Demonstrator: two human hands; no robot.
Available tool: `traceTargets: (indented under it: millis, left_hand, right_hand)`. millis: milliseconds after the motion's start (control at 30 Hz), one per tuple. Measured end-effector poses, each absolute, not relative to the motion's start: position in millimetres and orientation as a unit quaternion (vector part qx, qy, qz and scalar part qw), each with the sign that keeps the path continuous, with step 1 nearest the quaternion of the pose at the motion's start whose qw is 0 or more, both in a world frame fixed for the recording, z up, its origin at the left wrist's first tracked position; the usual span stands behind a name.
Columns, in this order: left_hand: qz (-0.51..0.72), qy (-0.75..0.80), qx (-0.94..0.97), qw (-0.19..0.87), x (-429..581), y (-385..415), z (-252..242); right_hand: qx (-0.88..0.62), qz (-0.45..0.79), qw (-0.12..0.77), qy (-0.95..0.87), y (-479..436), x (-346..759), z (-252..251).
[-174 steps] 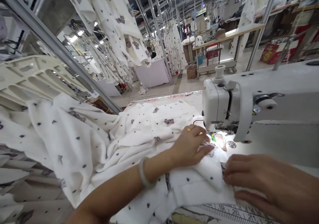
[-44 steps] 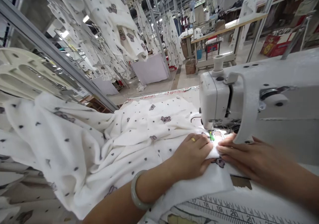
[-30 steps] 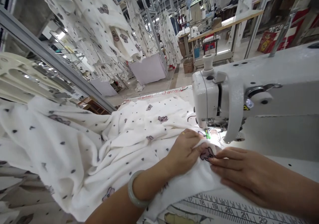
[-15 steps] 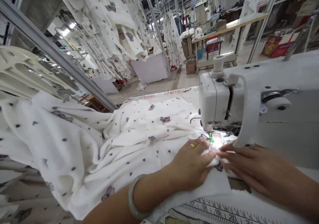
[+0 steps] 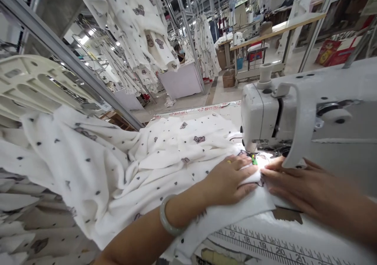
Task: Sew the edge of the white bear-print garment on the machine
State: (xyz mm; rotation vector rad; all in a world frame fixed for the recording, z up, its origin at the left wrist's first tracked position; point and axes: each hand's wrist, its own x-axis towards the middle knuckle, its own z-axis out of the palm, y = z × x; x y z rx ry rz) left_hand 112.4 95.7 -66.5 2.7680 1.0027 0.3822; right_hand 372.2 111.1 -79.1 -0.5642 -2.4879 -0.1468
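Note:
A white garment [image 5: 126, 167] printed with small grey dots and bear shapes lies heaped across the sewing table. My left hand [image 5: 228, 180], with a ring and a pale bangle on the wrist, presses flat on the fabric just before the needle area [image 5: 253, 159]. My right hand [image 5: 291, 184] lies flat on the fabric's edge to the right, fingertips meeting the left hand's under the white sewing machine [image 5: 306, 112]. The needle itself is hard to make out behind a green part.
A printed ruler [image 5: 273, 247] runs along the table's near edge. Cream plastic racks [image 5: 35, 88] stand at the left. Matching garments [image 5: 141, 25] hang from overhead rails. Worktables [image 5: 273, 31], boxes and a distant person fill the hall behind.
Both hands have slid the fabric edge forward to the needle area; the bear print that showed between the fingers is now mostly covered. The view shifted slightly.

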Motion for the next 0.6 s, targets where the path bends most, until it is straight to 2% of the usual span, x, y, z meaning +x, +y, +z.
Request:
traceTargets:
  millis: [100, 167, 367, 500, 600]
  left_hand:
    - [0.157, 0.298, 0.927, 0.165, 100, 96, -58]
    - [0.188, 0.291, 0.921, 0.178, 94, 91, -54]
    - [0.191, 0.427, 0.883, 0.042, 98, 64, -52]
    - [0.247, 0.52, 0.804, 0.15, 118, 61, -41]
    - [0.23, 0.497, 0.815, 0.19, 129, 58, -36]
  right_hand:
    - [-0.155, -0.023, 0.271, -0.95, 106, 374, -73]
    - [-0.119, -0.006, 0.253, -0.96, 100, 373, -72]
    - [-0.1, 0.036, 0.259, -0.96, 84, 366, -73]
    - [-0.08, 0.082, 0.202, -0.973, 80, 365, -69]
    - [-0.07, 0.128, 0.185, -0.972, 78, 365, -64]
